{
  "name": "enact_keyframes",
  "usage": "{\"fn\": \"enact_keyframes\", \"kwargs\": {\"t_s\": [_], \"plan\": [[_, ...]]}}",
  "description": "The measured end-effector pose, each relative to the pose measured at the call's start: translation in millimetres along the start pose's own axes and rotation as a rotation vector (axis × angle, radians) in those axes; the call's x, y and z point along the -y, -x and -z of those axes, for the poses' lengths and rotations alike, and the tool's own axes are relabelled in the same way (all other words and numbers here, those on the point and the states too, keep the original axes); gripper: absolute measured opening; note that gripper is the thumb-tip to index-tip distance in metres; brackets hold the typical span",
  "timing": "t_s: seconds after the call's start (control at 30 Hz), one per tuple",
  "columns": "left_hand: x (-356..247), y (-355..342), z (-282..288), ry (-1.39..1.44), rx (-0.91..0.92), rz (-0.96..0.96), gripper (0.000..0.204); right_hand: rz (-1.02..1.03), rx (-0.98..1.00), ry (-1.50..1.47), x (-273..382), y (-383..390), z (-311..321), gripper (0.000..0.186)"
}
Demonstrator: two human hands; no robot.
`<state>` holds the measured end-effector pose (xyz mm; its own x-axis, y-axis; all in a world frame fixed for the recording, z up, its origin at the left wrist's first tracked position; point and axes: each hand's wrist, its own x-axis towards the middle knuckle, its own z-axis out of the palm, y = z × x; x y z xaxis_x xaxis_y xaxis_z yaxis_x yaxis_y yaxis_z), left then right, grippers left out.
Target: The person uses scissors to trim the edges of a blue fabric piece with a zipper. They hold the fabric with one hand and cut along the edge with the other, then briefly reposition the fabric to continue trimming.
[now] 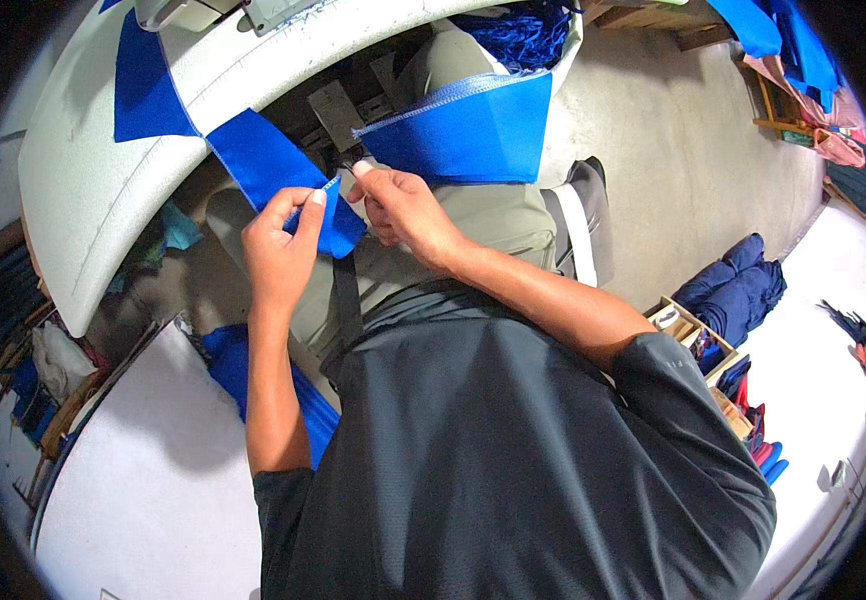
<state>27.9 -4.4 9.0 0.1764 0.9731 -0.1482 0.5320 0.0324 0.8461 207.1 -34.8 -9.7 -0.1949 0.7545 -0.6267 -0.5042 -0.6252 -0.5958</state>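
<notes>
A strip of blue fabric (269, 160) hangs over the front edge of the white machine table, its white-stitched corner pinched by my left hand (286, 240) above my lap. Close on the right, my right hand (405, 212) is closed, thumb against fingers, around something small and dark that I cannot make out. Linked to the strip at one corner, another blue fabric piece (143, 85) lies on the table. Beyond my right hand, a larger blue piece (463, 135) with an overlocked white edge drapes above my right leg.
Part of a sewing machine (193, 12) stands on the curved white table (73, 200). A pale bag (565, 60) holds blue scraps. Dark blue bundles (733, 280) and a wooden tray (693, 330) sit on a white surface at right. Blue cloth (298, 395) lies left of me.
</notes>
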Motion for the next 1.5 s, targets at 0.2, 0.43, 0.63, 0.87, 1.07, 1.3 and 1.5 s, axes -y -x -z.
{"fn": "enact_keyframes", "kwargs": {"t_s": [0.2, 0.43, 0.63, 0.87, 1.07, 1.3, 1.5], "plan": [[-11, -4, -1, 0.066, 0.102, 0.052, 0.025, 0.233, 0.002, 0.304, -11, -1, -3, 0.021], [23, 4, 29, -0.007, 0.194, 0.2, 0.039, 0.484, -0.221, 0.499, 50, 51, 47, 0.014], [16, -2, 33, 0.047, 0.188, 0.075, 0.021, 0.576, -0.515, 0.148, 108, 43, 139, 0.014], [25, -30, 5, -0.049, 0.011, -0.007, 0.022, 0.553, -0.668, 0.414, 97, 10, 187, 0.015], [5, -27, 0, -0.109, 0.043, 0.021, 0.022, 0.703, -0.934, 0.589, 84, -10, 190, 0.022], [8, -19, 1, -0.029, 0.028, 0.044, 0.02, 0.722, -0.453, 0.18, 73, 41, 89, 0.027], [9, -13, -4, 0.047, 0.015, 0.06, 0.018, -0.015, 0.019, 0.068, 14, 14, 32, 0.043]]}}
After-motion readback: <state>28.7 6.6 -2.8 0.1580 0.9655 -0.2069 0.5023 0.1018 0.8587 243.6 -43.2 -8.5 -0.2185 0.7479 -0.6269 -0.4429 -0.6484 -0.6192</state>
